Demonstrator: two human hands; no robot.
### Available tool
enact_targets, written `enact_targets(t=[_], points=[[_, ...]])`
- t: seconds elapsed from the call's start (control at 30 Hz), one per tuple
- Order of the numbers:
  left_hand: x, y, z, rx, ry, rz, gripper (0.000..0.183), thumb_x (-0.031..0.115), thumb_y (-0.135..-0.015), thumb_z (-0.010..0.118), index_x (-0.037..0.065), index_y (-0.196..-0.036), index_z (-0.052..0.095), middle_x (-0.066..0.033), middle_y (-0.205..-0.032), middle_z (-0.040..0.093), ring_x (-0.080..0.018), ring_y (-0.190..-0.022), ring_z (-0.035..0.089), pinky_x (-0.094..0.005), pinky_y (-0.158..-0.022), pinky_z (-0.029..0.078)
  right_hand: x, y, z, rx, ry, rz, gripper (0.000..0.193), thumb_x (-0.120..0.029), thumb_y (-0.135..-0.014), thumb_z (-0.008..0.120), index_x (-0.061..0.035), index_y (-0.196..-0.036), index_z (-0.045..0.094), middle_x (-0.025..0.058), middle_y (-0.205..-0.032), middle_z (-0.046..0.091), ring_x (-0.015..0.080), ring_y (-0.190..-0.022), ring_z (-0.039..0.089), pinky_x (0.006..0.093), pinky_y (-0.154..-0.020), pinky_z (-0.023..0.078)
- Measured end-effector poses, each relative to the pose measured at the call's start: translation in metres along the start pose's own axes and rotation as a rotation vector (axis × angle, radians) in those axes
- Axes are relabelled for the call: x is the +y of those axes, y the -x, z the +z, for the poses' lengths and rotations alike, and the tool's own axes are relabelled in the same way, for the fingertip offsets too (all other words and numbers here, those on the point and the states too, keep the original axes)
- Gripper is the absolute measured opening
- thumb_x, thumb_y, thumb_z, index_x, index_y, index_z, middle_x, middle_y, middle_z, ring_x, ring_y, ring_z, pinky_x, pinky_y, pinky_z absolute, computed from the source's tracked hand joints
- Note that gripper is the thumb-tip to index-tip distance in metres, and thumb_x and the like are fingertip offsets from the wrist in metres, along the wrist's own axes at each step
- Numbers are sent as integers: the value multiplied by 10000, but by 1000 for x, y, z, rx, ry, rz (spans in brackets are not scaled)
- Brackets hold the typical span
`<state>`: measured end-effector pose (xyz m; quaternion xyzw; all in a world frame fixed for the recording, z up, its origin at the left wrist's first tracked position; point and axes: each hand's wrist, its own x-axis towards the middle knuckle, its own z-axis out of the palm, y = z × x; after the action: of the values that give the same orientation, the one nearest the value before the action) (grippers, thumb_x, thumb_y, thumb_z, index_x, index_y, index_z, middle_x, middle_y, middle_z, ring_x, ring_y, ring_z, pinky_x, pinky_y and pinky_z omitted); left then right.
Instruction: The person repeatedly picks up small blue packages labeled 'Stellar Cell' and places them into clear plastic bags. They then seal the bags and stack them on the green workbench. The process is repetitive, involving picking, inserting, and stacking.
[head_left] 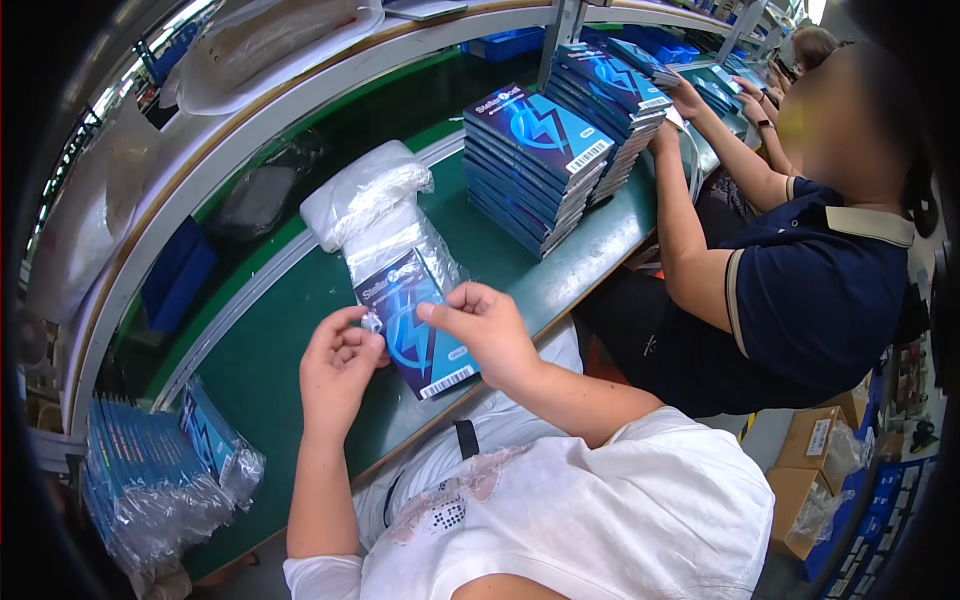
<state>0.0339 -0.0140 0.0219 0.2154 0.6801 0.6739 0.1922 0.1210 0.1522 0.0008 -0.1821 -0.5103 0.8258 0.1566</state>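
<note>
A flat dark-blue box [405,345] with a light-blue lightning design is held over the green bench in front of me. My right hand [490,335] grips its right edge, thumb on the printed face and fingers mostly hidden. At the box's left edge, my left hand [340,365] is closed in a pinch on a crumpled bit of clear plastic [371,322]. Whether that plastic wraps the whole box I cannot tell. Just beyond the box lies a pile of clear plastic bags [375,200], its near end partly behind the box.
Tall stacks of similar boxes [530,170] stand at the far right of the green bench [275,375]. Boxes in clear plastic [155,470] stand in a row at left. A co-worker [830,270] sits close on my right. A shelf edge [200,130] runs behind the bench.
</note>
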Motion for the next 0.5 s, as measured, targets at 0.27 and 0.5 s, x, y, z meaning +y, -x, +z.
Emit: enact_targets(t=[0.27,0.5], points=[[11,13,17,198,596,-61,286,78,-893,536,-10,-1162,492,-94,-1061,600,-187,-981,586,-323,-889,456,-16,4,17,-268,605,-40,261,-158,-779,736,0,-970,651,4,-674,567,47,-594,505,195,-533,410],[25,41,17,10,637,-147,330,98,-920,482,-36,-1219,441,-142,-1150,562,-239,-1048,580,-405,-909,484,-45,1,28,-469,762,-694,677,-49,-744,701,-63,-1348,395,113,-880,596,176,-726,587,260,-650,481]])
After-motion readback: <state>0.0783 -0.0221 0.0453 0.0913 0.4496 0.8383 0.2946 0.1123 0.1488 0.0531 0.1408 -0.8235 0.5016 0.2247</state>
